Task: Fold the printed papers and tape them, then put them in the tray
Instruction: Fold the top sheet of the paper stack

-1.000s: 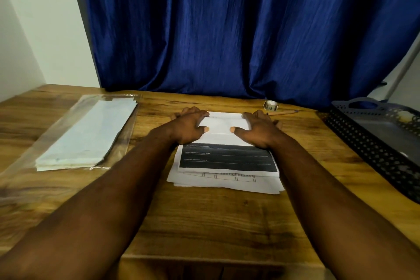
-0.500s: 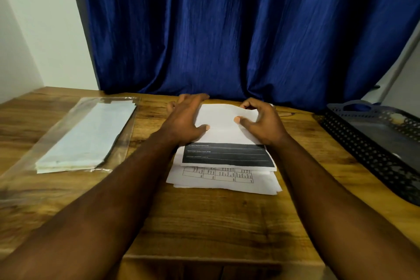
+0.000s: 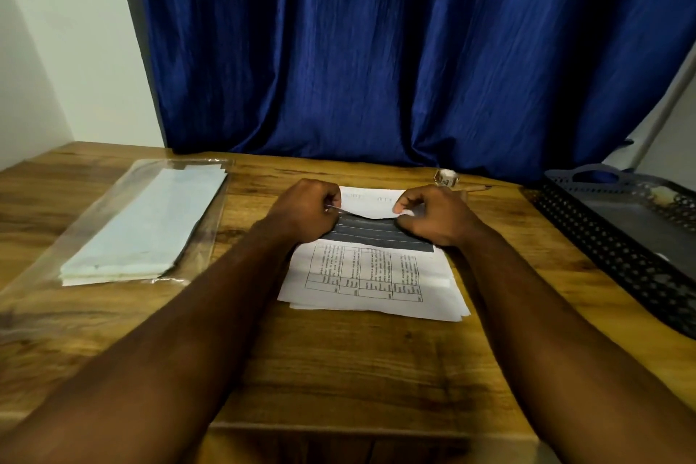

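Observation:
A stack of printed papers (image 3: pixel 373 281) lies in the middle of the wooden table. Its top sheet (image 3: pixel 371 201) has a dark printed band and is partly folded, its far flap raised and bent toward me. My left hand (image 3: pixel 305 213) pinches the flap's left edge. My right hand (image 3: pixel 433 215) pinches its right edge. A small tape roll (image 3: pixel 446 177) sits just beyond my right hand, with a pencil (image 3: pixel 476 188) beside it. The dark perforated tray (image 3: pixel 587 226) stands at the right edge of the table.
A clear plastic sleeve holding folded white papers (image 3: pixel 147 226) lies at the left. A blue curtain (image 3: pixel 395 49) hangs behind the table. The table's front edge (image 3: pixel 357 426) is close to me.
Both hands went from pressing flat on the sheet to pinching its far flap and drawing it toward me. More of the table-printed sheet beneath now shows.

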